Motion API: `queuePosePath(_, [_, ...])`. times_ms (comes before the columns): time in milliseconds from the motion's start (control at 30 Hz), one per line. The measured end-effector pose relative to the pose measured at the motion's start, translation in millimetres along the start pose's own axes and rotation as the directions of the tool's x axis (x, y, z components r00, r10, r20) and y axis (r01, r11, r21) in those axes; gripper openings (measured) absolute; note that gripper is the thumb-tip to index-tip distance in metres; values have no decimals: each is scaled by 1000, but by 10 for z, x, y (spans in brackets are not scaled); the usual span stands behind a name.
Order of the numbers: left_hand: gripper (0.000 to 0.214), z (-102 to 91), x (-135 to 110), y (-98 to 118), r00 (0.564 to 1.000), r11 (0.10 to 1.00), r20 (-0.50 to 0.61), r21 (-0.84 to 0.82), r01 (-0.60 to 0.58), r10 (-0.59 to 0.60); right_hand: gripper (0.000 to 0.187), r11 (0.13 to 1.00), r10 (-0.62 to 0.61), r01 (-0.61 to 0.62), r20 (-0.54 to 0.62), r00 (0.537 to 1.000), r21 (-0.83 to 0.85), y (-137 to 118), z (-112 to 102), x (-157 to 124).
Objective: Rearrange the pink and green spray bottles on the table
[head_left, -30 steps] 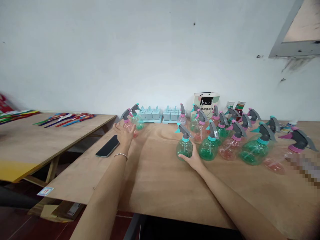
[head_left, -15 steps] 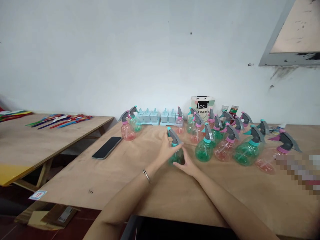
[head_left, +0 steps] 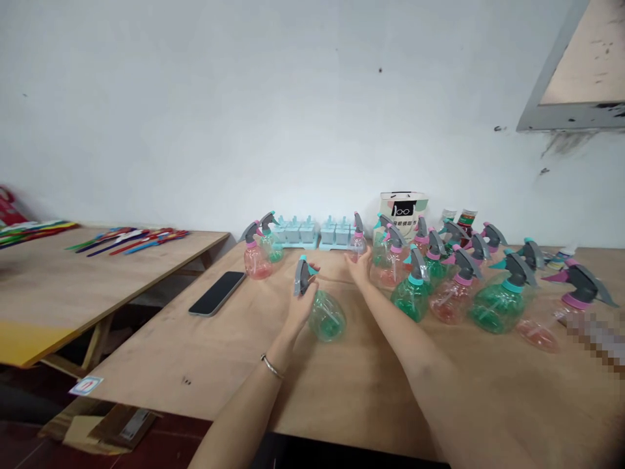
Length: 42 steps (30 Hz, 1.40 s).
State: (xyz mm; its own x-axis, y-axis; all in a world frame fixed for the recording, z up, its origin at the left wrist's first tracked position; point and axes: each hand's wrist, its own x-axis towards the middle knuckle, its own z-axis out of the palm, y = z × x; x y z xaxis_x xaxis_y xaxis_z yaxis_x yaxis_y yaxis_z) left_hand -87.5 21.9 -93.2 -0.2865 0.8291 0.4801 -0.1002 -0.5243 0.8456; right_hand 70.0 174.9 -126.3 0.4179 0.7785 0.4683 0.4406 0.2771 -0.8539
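In the head view my left hand (head_left: 301, 305) is closed round the neck of a green spray bottle (head_left: 328, 319). The bottle leans, its grey and turquoise trigger head (head_left: 303, 276) up and to the left. My right hand (head_left: 359, 268) reaches further back, with thumb and fingers round the lower body of a small clear pink spray bottle (head_left: 358, 243); its fingertips are partly hidden. Right of my right arm stand several more spray bottles, among them a green one (head_left: 409, 299) and a pink one (head_left: 449, 303).
Left on the wooden table (head_left: 161, 365) lies a phone (head_left: 217, 293), near a pink spray bottle (head_left: 257, 262) and another green one. Light-blue ice-pop moulds (head_left: 307, 233) and a paper bag (head_left: 401, 212) stand by the wall. A second table (head_left: 146, 273) holds colourful strips.
My left hand has moved left with the green spray bottle, which now leans the other way. My right hand has left that bottle and gone back to the small pink one.
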Motion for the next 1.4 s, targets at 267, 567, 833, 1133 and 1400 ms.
queuePosePath(267, [51, -8, -4, -83, 996, 998, 93, -64, -5, 11, 102, 995, 94, -95, -75, 993, -7, 38, 152, 358])
queuePosePath(567, [34, -3, -16, 221, 953, 938, 244, -248, 242, -182, 83, 978, -81, 56, 115, 990, 202, 188, -530, -754])
queuePosePath(833, [34, 44, -167, 323, 836, 771, 500, -433, 468, -227, 77, 964, -103, 26, 282, 954, 265, 206, -1365, -1258])
queuePosePath(1133, [26, 164, 130, 340, 781, 656, 472, -443, 611, -408, 75, 963, -110, 40, 254, 961, 266, 136, -1399, -1264])
queuePosePath(1400, [25, 227, -168, 327, 902, 789, 289, -445, 423, -320, 77, 967, -99, 38, 232, 968, 253, 141, -1419, -1254])
